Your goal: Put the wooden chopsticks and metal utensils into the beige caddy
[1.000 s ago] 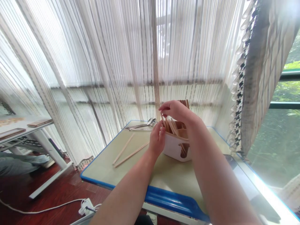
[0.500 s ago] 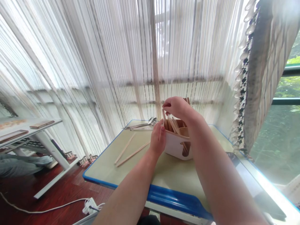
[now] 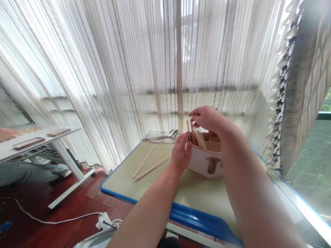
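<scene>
A white utensil holder [image 3: 199,162] with a brown inside and a cut-out in its front stands on the small table. Several wooden chopsticks [image 3: 199,138] lean upright in it, beside a round light-brown compartment rim [image 3: 213,146]. My left hand [image 3: 181,153] is closed on the holder's left wall, fingers and thumb at the rim. Above the holder, my right hand [image 3: 205,117] has its fingertips closed at the top of an upright chopstick [image 3: 192,128]. Two loose chopsticks [image 3: 152,167] lie on the tabletop to the left.
Metal spoons [image 3: 165,135], one slotted, lie at the table's [image 3: 121,181] back edge. A sheer curtain [image 3: 129,69] hangs behind. At left, another table [image 3: 53,137] holds small trays, with a person's hand [image 3: 7,133] over it. A power strip [image 3: 103,220] and cable are on the floor.
The view has swung slightly left, so everything sits further right. My right hand's fingers have shifted from one chopstick top to one beside it; my left hand stays on the holder.
</scene>
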The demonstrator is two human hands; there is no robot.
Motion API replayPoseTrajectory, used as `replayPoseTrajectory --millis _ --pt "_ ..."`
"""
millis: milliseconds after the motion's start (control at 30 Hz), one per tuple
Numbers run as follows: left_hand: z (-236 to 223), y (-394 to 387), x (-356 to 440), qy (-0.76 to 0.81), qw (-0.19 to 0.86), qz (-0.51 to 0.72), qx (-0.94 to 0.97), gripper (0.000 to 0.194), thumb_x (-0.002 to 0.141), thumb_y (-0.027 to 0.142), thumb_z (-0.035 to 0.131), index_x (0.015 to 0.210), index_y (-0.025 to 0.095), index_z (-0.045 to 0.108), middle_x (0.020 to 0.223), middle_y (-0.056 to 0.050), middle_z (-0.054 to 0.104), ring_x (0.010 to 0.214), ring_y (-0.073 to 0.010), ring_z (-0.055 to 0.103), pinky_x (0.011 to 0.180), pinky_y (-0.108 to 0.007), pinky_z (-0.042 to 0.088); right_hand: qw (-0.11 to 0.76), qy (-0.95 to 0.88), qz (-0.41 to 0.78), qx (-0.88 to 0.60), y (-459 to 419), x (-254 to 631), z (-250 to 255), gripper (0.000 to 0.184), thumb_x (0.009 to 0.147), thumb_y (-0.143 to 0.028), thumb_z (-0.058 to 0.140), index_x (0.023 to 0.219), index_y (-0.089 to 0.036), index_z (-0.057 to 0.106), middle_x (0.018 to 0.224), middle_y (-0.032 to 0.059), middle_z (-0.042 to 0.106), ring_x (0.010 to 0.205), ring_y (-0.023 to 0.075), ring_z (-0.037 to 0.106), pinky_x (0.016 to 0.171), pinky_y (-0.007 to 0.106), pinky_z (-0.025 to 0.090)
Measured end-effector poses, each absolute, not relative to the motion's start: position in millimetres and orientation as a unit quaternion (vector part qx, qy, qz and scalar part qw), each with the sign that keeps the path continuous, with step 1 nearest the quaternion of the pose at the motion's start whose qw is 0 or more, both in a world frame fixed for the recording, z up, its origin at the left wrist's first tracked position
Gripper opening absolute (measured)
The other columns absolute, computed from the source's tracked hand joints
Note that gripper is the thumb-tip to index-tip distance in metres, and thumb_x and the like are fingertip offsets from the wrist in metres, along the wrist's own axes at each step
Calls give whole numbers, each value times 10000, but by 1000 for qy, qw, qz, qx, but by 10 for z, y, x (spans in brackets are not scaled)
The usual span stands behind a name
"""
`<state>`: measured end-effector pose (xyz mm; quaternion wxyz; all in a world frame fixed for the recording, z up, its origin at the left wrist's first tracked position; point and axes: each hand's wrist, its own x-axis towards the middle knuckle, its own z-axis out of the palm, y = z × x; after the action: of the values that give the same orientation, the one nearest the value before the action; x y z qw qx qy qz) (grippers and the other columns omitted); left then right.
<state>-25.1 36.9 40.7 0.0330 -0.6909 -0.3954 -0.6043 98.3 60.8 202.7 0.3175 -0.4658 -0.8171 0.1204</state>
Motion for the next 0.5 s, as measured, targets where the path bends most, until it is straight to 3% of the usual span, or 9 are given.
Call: replayPoseTrajectory --millis 267,500 --pt "431 350 -252 -396 46 -593 -699 418 938 314 338 1333 193 400 1260 -124 493 1188 -207 453 1016 -389 387 325 -809 80 -483 527 953 2077 236 785 -165 489 915 -156 685 652 49 684 659 169 661 603 236 485" --pt "421 354 -246 -402 70 -598 -690 389 933 307 354 1302 206 424 1226 -123 498 1154 -211 475 975 -394 426 304 -814 61 -492 536 922 2063 225 770 -225 502 856 -169 702 725 65 699 675 189 654 619 266 485"
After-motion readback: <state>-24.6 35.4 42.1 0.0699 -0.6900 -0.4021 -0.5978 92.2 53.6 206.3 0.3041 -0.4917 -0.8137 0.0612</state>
